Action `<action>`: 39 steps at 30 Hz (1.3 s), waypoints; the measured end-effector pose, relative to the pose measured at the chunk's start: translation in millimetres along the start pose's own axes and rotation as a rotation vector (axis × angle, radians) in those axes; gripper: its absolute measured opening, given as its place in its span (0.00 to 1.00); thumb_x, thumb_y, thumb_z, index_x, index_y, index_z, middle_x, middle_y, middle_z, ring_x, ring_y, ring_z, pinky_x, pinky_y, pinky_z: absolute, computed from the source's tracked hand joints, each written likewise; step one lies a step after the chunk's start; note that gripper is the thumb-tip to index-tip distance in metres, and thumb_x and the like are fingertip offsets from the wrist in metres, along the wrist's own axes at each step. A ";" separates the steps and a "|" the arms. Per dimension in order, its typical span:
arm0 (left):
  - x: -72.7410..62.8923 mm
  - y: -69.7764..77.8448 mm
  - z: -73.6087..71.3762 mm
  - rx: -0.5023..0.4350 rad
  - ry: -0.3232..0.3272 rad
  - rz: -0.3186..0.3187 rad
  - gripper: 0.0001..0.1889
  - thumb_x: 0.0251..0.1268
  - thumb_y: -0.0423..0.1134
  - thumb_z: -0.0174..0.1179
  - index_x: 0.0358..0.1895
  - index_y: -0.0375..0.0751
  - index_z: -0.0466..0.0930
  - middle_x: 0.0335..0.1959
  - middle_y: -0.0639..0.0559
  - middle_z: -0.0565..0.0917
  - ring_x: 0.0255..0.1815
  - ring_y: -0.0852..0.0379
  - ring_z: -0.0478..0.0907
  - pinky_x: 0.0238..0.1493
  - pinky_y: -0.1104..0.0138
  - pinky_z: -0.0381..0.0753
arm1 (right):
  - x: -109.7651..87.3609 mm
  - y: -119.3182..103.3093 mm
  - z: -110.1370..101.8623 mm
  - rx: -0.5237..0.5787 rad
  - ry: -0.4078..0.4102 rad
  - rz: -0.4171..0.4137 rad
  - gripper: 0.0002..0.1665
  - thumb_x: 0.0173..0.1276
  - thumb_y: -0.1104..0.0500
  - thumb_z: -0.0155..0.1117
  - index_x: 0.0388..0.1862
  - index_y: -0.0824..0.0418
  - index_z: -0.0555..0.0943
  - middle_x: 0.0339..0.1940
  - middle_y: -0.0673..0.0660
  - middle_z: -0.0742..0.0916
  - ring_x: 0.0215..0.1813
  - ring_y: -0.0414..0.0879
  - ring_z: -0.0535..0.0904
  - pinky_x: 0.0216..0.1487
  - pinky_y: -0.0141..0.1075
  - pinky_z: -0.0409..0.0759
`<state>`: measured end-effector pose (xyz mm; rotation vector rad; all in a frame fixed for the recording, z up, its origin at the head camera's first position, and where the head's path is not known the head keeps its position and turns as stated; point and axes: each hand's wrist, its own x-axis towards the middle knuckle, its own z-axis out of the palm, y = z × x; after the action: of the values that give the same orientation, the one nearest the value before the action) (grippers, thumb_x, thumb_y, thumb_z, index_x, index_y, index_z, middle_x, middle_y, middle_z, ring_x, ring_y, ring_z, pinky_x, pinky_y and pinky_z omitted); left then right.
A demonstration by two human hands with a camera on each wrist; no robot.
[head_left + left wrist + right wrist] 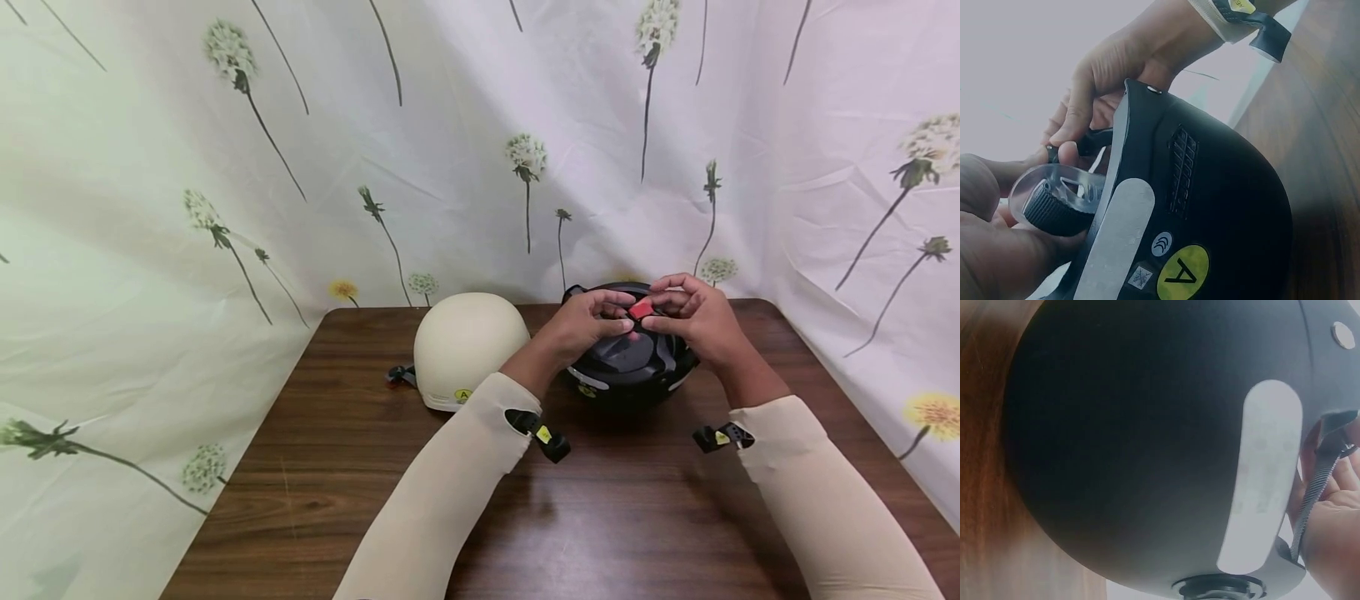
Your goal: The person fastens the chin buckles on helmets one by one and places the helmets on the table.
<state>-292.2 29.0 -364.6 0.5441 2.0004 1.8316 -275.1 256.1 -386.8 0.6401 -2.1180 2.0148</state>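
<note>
A black helmet (626, 387) rests upside down on the table, its hollow side up. Above its opening, my left hand (581, 325) pinches the black end of the chin strap buckle. From the other side, my right hand (697, 317) pinches the buckle's red part (641, 310), and the fingertips of both hands come close together there. In the left wrist view, a clear plastic loop and a ribbed black piece (1054, 209) show at the helmet's rim near my left hand. The right wrist view has a ribbed strap (1316, 494) running past my right hand's fingers.
A cream helmet (468, 346) stands dome up left of the black one, with its dark strap end (401, 377) sticking out on the left. Both sit near the back of the brown wooden table (360, 467). A flower-print curtain (465, 150) hangs behind and at the sides.
</note>
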 end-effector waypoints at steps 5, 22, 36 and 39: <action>-0.3 2.0 1.5 0.140 0.057 0.013 0.21 0.79 0.32 0.66 0.71 0.41 0.82 0.58 0.44 0.86 0.63 0.45 0.86 0.63 0.64 0.80 | 1.5 -1.0 -2.6 -0.135 -0.009 -0.042 0.23 0.71 0.74 0.73 0.59 0.55 0.84 0.44 0.39 0.94 0.46 0.32 0.91 0.45 0.25 0.87; -7.4 6.4 0.2 0.265 0.112 0.074 0.22 0.74 0.35 0.73 0.68 0.41 0.83 0.68 0.40 0.86 0.70 0.47 0.83 0.72 0.55 0.82 | -0.3 1.6 -7.7 -0.138 -0.043 -0.104 0.26 0.73 0.74 0.71 0.67 0.76 0.79 0.55 0.45 0.93 0.57 0.34 0.90 0.54 0.25 0.87; -23.2 -1.0 -13.7 0.170 0.095 0.150 0.25 0.71 0.33 0.74 0.69 0.40 0.82 0.64 0.40 0.87 0.66 0.49 0.86 0.64 0.64 0.86 | -16.0 -1.5 -10.5 -0.302 0.029 -0.111 0.25 0.73 0.70 0.74 0.67 0.71 0.82 0.56 0.37 0.91 0.60 0.28 0.87 0.56 0.22 0.84; -27.7 -1.9 -16.9 0.141 0.098 0.149 0.25 0.72 0.33 0.73 0.70 0.40 0.81 0.66 0.40 0.86 0.66 0.48 0.86 0.64 0.64 0.86 | -19.0 -1.6 -11.3 -0.336 0.055 -0.107 0.25 0.72 0.70 0.75 0.66 0.70 0.83 0.55 0.35 0.91 0.59 0.28 0.87 0.56 0.21 0.83</action>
<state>-277.3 0.2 -364.7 0.6729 2.2206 1.8443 -259.5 271.0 -391.8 0.6179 -2.2613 1.5531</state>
